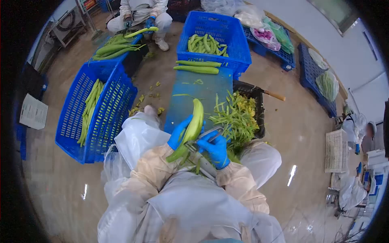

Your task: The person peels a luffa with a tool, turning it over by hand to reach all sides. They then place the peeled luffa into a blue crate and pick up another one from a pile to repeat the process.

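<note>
My left hand (179, 133), in a blue glove, is wrapped round a long curved green gourd (194, 121) held over my lap. In my right hand (216, 150), also gloved in blue, is a metal peeler (208, 135), whose head lies against the gourd's lower part. Green peel strips hang below the gourd. In front is a blue board (189, 95) with two long green gourds (197, 69) across its far end. A heap of green peelings (235, 121) lies right of the board, over a black crate (259, 106).
A blue crate (237, 40) with gourds stands beyond the board, another (109, 117) at left. A knife's wooden handle (275, 95) juts from the black crate. A co-worker (140, 12) sits at the far left, holding a gourd. Pallets (310, 81) with bags line the right wall.
</note>
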`<state>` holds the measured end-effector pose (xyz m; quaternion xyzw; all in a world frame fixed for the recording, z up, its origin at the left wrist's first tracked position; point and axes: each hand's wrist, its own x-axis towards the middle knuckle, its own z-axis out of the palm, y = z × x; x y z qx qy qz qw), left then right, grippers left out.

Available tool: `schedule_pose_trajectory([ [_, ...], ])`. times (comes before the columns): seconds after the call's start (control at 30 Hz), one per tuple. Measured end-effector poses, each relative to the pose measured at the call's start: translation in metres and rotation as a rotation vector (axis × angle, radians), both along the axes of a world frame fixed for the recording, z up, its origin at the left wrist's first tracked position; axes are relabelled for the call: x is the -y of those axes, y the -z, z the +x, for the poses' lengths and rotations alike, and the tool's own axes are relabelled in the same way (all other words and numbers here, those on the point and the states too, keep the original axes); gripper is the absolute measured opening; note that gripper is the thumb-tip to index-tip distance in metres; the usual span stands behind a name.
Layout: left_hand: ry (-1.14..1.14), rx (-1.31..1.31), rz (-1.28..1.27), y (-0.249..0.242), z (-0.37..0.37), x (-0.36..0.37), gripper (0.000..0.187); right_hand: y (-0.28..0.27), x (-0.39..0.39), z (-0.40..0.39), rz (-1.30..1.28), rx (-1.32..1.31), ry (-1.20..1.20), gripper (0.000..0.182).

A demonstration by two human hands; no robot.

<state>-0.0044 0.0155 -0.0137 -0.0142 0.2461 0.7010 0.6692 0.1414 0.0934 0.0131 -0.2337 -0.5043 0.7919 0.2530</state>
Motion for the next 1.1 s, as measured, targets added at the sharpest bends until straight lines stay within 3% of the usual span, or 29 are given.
schedule_pose_trajectory([
  [0.07,-0.018,-0.051,0.009,0.002,0.012,0.0,0.044,0.007,-0.012,-0.005,-0.004,0.05,-0.014,0.012],
  [0.1,-0.036,-0.101,0.014,0.004,0.016,0.001,0.044,0.018,-0.03,-0.009,0.01,0.028,0.162,0.011],
  [0.13,0.132,-0.129,0.036,0.017,0.008,0.007,0.044,0.012,-0.054,-0.01,-0.03,0.065,0.221,0.011],
  [0.2,0.112,-0.127,0.005,0.003,0.016,0.011,0.044,0.027,-0.094,-0.01,-0.072,-0.112,0.332,0.011],
  [0.3,0.008,-0.082,-0.053,0.003,0.011,0.011,0.042,0.003,-0.068,-0.005,0.069,-0.041,0.226,0.011],
  [0.37,-0.031,0.044,-0.002,0.025,0.001,0.005,0.042,-0.032,-0.01,-0.004,-0.015,0.078,-0.015,0.011],
  [0.4,-0.024,-0.057,-0.021,0.01,0.004,0.007,0.041,-0.015,0.007,-0.003,0.128,0.076,-0.112,0.01],
  [0.5,-0.066,-0.257,0.008,-0.001,0.017,0.009,0.04,0.001,-0.002,-0.006,0.067,0.081,-0.031,0.009],
  [0.57,-0.002,-0.177,-0.009,0.005,0.013,0.011,0.039,0.009,-0.037,-0.009,0.06,0.064,0.217,0.009],
  [0.6,0.064,-0.1,-0.021,0.007,0.011,0.011,0.039,0.032,-0.066,-0.009,0.175,0.04,0.309,0.009],
  [0.7,0.004,-0.151,-0.08,0.005,0.012,0.008,0.038,0.004,-0.063,-0.007,0.105,-0.04,0.282,0.009],
  [0.77,-0.079,-0.028,-0.058,0.018,0.009,0.005,0.038,-0.021,-0.014,-0.006,0.042,0.083,0.038,0.007],
  [0.83,0.088,-0.038,0.054,0.011,0.005,0.011,0.037,-0.008,0.012,-0.004,0.096,-0.03,-0.168,0.007],
  [0.87,0.062,0.073,0.025,0.016,0.008,0.01,0.036,-0.003,0.004,-0.006,0.092,-0.03,-0.167,0.007],
  [0.93,0.031,0.047,-0.034,0.016,0.011,0.01,0.036,0.009,-0.032,-0.011,0.071,0.11,0.153,0.009],
  [0.97,0.004,0.017,-0.084,0.015,0.011,0.009,0.035,0.014,-0.054,-0.009,0.178,0.102,0.333,0.01],
  [1.07,-0.099,-0.051,-0.064,0.013,0.009,0.004,0.036,-0.004,-0.049,-0.003,0.101,0.06,0.294,0.011],
  [1.1,-0.146,-0.082,-0.056,0.013,0.011,0.002,0.036,-0.017,-0.026,-0.003,0.098,0.076,0.129,0.011],
])
